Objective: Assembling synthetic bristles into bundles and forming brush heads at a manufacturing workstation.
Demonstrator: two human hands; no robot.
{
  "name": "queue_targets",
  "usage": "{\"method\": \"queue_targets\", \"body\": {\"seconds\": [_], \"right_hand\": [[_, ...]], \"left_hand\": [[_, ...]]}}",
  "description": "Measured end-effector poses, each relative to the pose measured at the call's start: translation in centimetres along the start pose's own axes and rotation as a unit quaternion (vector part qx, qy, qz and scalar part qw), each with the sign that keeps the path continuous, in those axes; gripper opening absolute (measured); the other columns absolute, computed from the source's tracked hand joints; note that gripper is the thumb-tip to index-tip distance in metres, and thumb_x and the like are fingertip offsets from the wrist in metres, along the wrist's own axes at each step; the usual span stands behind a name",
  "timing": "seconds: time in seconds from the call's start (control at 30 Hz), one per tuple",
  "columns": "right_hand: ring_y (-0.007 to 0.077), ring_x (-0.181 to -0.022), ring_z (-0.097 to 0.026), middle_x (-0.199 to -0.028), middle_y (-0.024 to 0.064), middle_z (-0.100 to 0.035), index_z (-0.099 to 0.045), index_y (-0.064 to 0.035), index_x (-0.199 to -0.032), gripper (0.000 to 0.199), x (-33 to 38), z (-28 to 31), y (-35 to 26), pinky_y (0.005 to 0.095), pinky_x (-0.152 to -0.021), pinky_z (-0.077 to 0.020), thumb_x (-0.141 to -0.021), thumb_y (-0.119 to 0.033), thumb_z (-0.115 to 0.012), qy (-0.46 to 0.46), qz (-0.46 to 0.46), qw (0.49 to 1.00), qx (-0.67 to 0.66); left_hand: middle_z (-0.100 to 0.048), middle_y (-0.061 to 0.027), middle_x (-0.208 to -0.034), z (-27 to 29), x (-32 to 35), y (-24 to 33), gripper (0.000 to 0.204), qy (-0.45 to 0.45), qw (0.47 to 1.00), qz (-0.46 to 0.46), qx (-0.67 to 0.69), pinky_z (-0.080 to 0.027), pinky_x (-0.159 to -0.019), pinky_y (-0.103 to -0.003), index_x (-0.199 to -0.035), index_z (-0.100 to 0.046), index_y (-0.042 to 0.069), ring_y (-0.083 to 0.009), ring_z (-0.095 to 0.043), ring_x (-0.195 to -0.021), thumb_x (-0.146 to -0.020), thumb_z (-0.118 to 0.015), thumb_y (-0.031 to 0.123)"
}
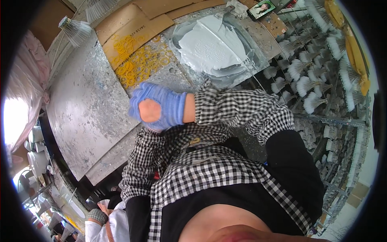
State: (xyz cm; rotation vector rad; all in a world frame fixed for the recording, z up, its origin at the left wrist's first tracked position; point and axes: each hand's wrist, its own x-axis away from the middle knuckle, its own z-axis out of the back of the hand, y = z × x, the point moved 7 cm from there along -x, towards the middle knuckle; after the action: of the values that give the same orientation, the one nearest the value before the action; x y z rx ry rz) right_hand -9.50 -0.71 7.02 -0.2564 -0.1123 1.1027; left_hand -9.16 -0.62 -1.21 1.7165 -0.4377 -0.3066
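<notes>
My right hand [158, 106] wears a blue knitted glove with a worn hole that shows skin. Its fingers are curled into a fist above the near edge of a grey, paint-spattered worktable [86, 113]. Nothing is visible inside the fist. The black-and-white checked right sleeve [242, 111] reaches in from the right. The left sleeve [141, 161] rises from below and ends under the gloved hand, so my left hand is hidden. A heap of yellow rubber bands [137, 60] lies on the table just beyond the fist.
A clear sheet covered in thick white paste [215, 48] lies at the back right, with a phone [261, 9] beyond it. Racks of white-tipped tufts [314, 80] fill the right side. Cardboard [133, 24] and a fan of white sticks [76, 30] lie at the back. Another person [100, 222] is at lower left.
</notes>
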Motion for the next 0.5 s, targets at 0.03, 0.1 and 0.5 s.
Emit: {"method": "queue_targets", "body": {"seconds": [0.03,0.1,0.5], "right_hand": [[0.0264,-0.081,-0.062,-0.082,0.0084,-0.06,-0.066,-0.0071,-0.091,0.031,0.4,1.7,-0.3,0.0409,-0.077,-0.049,-0.08,-0.036,-0.067,-0.001,-0.003,1.0,0.001],[0.026,-0.091,-0.062,-0.095,0.0101,-0.061,-0.068,-0.0073,-0.107,0.039,3.9,8.2,-3.1,0.0404,-0.083,-0.0494,-0.08,-0.035,-0.073,0.337,0.151,0.921,-0.121],[0.0308,-0.117,-0.058,-0.122,0.0174,-0.06,-0.051,-0.0005,-0.134,0.086,11.9,0.3,8.8,0.0406,-0.106,-0.0449,-0.066,-0.036,-0.089,0.229,-0.144,0.91,-0.313]], "left_hand": [[-0.067,-0.0112,-0.096,0.9,1.2,-0.4,0.043,0.005,1.0,-0.011,-0.019,-0.053,-0.083,-0.037,-0.107,-0.06,0.001,-0.026,-0.066,-0.092,-0.072,-0.082,0.012],[-0.067,-0.0113,-0.097,3.6,3.7,-0.2,0.045,0.017,0.998,-0.027,-0.06,-0.053,-0.084,-0.037,-0.108,-0.06,0.001,-0.0262,-0.065,-0.094,-0.072,-0.083,0.012],[-0.059,-0.016,-0.125,2.5,1.5,5.6,0.079,0.055,0.972,-0.156,-0.169,-0.043,-0.106,-0.046,-0.133,-0.052,0.0,-0.0296,-0.052,-0.127,-0.068,-0.087,0.026]]}}
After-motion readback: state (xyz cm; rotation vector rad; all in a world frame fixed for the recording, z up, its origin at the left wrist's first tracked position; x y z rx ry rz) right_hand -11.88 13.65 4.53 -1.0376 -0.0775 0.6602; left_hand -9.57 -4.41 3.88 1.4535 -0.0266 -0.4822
